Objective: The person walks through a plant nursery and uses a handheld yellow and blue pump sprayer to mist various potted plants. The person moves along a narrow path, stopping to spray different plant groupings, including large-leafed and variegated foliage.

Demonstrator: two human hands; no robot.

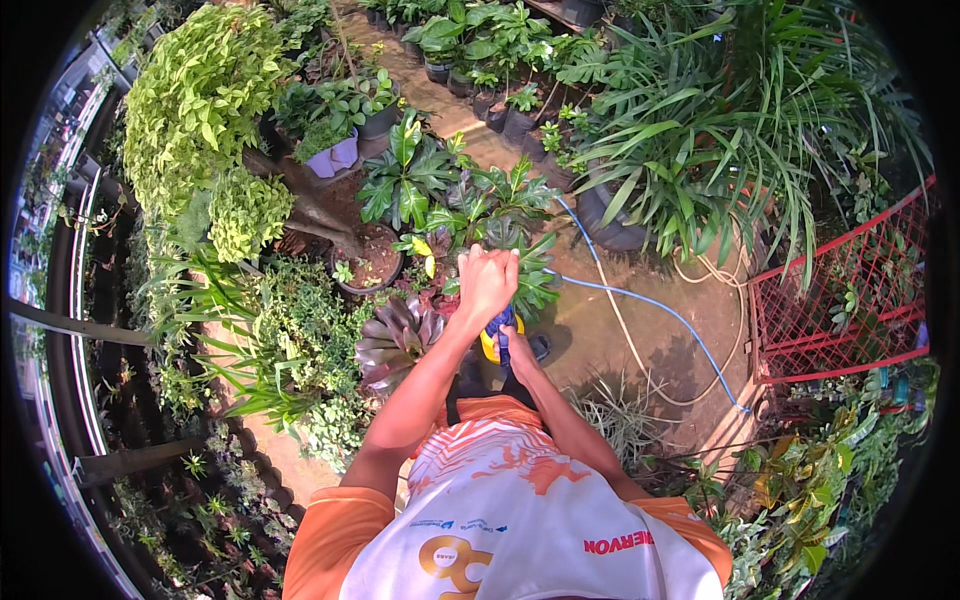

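Note:
My left hand (488, 284) is closed in a fist in front of my body, just above a blue-and-yellow object (503, 321). What its fingers hold, if anything, is hidden. Below it my right hand (516, 352) is closed around the same object, whose kind I cannot make out because both hands cover most of it. Broad-leaved potted plants (407, 180) stand just beyond the left hand. A dark purple rosette plant (400, 340) grows to the left of my forearms.
A blue hose (648, 297) and a tan hose (655, 388) lie on the brown ground to the right. Beyond them stands a red mesh frame (840, 290). A small tree trunk (310, 208) rises from a round pot (367, 262) at left. Dense foliage lines both sides.

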